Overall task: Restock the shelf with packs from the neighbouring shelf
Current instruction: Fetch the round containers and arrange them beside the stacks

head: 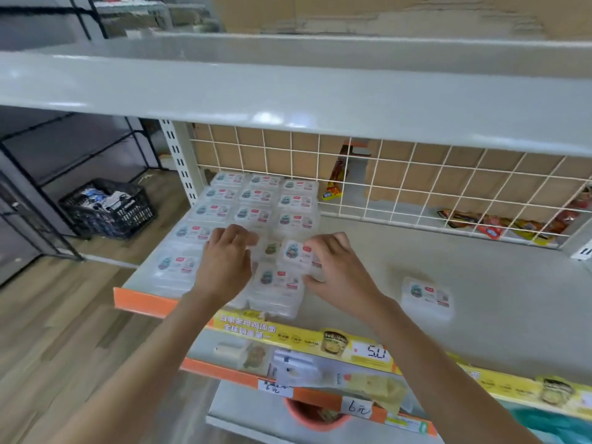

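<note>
- Two bare forearms reach in from the bottom of the view toward the shelf [448, 251], both hands working at the front of the stocked block.
- Her or his right hand [336, 270] pinches a clear plastic pack [296, 254] between thumb and curled fingers, holding it tilted just above the front rows; my guess is it's being lined up for the gap there.
- Over on the other side, the left hand [226, 261] rests palm-down on the packs, fingers loosely bent. It looks like it's steadying the pile, but the blur means I cannot tell whether it grips anything.
- Rows of matching packs [256, 200] run in three columns from the wire-grid back [416, 181] to the orange shelf edge [144, 302], packed tight at the shelf's left end, so new ones only fit at the front and the right.
- Each pack is a small, flat, see-through box with a white label carrying a bluish picture and a red mark; the print is too blurred to read.
- One lone pack [427, 298] sits well apart to the right on bare shelf.
- Behind the grid lie red and yellow snack packets [490, 224]; a black crate [109, 208] stands on the wooden floor at left.
</note>
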{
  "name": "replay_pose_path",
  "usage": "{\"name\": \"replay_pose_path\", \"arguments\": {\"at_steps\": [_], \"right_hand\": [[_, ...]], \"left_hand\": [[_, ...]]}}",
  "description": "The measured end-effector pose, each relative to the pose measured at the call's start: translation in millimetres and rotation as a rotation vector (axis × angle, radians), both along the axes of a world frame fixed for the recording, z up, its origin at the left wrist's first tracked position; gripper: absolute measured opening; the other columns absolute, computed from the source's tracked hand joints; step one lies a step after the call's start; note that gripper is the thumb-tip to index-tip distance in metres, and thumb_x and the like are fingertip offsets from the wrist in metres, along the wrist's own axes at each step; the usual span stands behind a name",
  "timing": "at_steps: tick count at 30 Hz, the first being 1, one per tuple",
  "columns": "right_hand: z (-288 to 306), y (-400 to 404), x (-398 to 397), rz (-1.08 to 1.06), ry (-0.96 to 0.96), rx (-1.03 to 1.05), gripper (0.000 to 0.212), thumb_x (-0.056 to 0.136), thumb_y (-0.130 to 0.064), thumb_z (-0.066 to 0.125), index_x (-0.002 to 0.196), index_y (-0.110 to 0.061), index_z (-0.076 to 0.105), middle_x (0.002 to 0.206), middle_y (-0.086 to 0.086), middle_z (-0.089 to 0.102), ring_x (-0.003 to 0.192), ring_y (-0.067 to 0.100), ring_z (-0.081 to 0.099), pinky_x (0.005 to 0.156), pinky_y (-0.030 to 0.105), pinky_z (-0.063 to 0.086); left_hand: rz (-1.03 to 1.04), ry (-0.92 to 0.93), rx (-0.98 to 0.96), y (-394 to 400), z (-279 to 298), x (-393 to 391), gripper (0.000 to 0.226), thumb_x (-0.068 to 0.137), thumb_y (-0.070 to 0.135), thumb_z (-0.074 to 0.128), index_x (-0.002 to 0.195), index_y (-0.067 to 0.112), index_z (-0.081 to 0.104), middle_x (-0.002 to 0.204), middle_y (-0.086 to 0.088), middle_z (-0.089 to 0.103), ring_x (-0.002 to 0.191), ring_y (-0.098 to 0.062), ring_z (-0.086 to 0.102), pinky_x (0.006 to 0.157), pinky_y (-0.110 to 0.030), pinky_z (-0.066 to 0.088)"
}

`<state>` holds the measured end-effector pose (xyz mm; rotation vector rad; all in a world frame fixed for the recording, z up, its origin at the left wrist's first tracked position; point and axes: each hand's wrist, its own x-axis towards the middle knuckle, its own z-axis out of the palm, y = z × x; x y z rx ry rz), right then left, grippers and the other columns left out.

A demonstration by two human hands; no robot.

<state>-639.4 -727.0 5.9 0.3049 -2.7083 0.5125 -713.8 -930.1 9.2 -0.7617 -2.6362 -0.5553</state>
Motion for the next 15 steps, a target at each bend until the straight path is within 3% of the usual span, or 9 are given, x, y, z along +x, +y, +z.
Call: {"name": "replay_pose_path", "arguments": {"at_steps": [5, 8, 12, 15], "right_hand": [[5, -22, -21, 0.036, -0.051, 0.083, 0.047, 0.087, -0.022, 0.056, 0.131, -0.008, 0.045, 0.136, 0.008, 0.040, 0.127, 0.023, 0.026, 0.104, 0.028, 0.025], [4, -12, -7, 0.009, -0.023, -0.007, 0.044, 0.088, -0.020, 0.056, 0.129, -0.008, 0.048, 0.137, 0.008, 0.041, 0.127, 0.024, 0.030, 0.104, 0.031, 0.030], [-12, 35, 28, -0.088, -0.026, 0.036, 0.036, 0.076, -0.011, 0.059, 0.111, -0.006, 0.059, 0.117, 0.010, 0.056, 0.108, 0.026, 0.046, 0.088, 0.041, 0.047], [-22, 80, 57, -0.231, -0.099, 0.012, 0.039, 0.065, -0.015, 0.056, 0.102, -0.007, 0.064, 0.107, 0.008, 0.061, 0.099, 0.028, 0.052, 0.075, 0.048, 0.052]], "left_hand": [[-0.025, -0.032, 0.013, -3, 8, -4, 0.030, 0.080, 0.003, 0.042, 0.097, 0.006, 0.067, 0.100, -0.010, 0.064, 0.090, -0.037, 0.055, 0.076, -0.048, 0.048], [-0.061, 0.022, 0.041, 15, 13, 6, 0.025, 0.079, -0.001, 0.050, 0.098, 0.004, 0.065, 0.099, -0.013, 0.063, 0.090, -0.038, 0.054, 0.075, -0.046, 0.049], [-0.238, 0.011, 0.078, 62, 14, 26, 0.028, 0.078, 0.009, 0.042, 0.094, 0.007, 0.064, 0.095, -0.011, 0.061, 0.087, -0.035, 0.055, 0.072, -0.040, 0.049], [-0.395, -0.037, 0.030, 105, 7, 42, 0.037, 0.078, 0.019, 0.034, 0.097, 0.008, 0.064, 0.097, -0.009, 0.061, 0.087, -0.032, 0.056, 0.074, -0.040, 0.050]]}}
